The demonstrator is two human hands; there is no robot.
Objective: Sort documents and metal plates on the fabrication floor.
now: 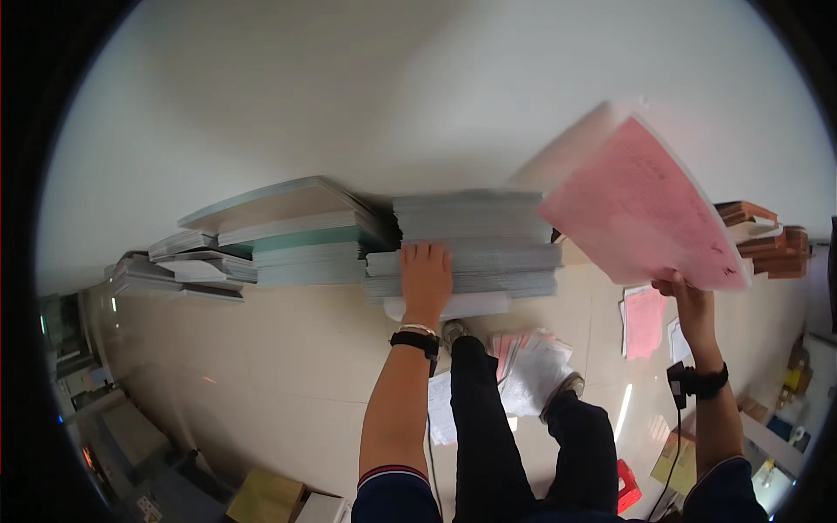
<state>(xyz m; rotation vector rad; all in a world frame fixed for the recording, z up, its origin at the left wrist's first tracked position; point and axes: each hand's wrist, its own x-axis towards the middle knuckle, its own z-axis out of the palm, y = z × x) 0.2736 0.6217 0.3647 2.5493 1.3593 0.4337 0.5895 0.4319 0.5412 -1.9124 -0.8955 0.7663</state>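
Observation:
In my right hand [690, 309] a pink printed sheet [645, 209] is held up by its lower edge, the fingers closed on it. The sheet is slanted and has a whitish layer behind it, blurred at the upper left. My left hand [425, 281] lies with its fingers against the front of a tall stack of thin grey-edged sheets [497, 261], beside the wall. White folded material [479, 304] juts out under that stack. Both wrists carry black bands, and a cable hangs from the right one.
More stacks of boards and sheets [305, 261] stand to the left along the wall [349, 96]. Brown bundles [778, 253] are at the right. On the floor lie pink sheets [643, 322] and a plastic-covered pile [534, 379] between my feet. A red object [627, 486] is low right.

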